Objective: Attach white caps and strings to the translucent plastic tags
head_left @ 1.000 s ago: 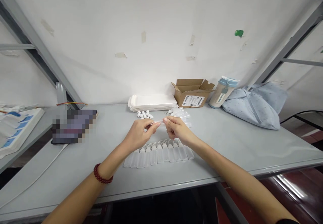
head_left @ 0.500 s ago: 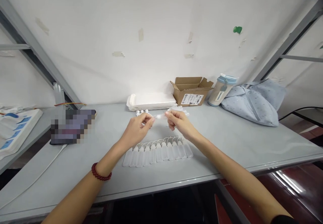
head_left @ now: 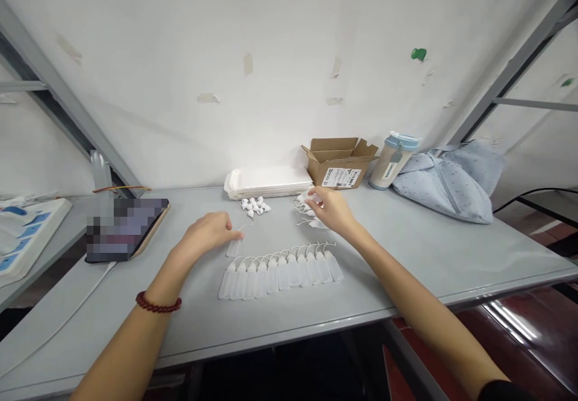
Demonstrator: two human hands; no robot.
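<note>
My left hand [head_left: 211, 231] is closed in a pinch at a small translucent squeeze bottle [head_left: 233, 248], which lies flat on the table with its thin tube pointing away. In front of it stretches a row of similar squeeze bottles [head_left: 283, 273], side by side, with white caps and thin curved tubes. My right hand [head_left: 333, 207] reaches into a loose group of translucent and white pieces [head_left: 320, 223], its fingers curled over them. What the fingertips grip there is too small to make out. A small pile of white caps [head_left: 255, 206] sits between and beyond the hands.
Behind are a stack of white trays [head_left: 271, 183], an open cardboard box [head_left: 341, 169], a blue-lidded cup [head_left: 392, 163] and a light blue cloth bag [head_left: 445, 187]. A phone [head_left: 130, 230] with a white cable [head_left: 58, 323] lies on the left of the table [head_left: 428, 250].
My hands have parted from in front of me. The left has moved left and down, leaving a squeeze bottle behind the row; the right has gone to the loose pieces.
</note>
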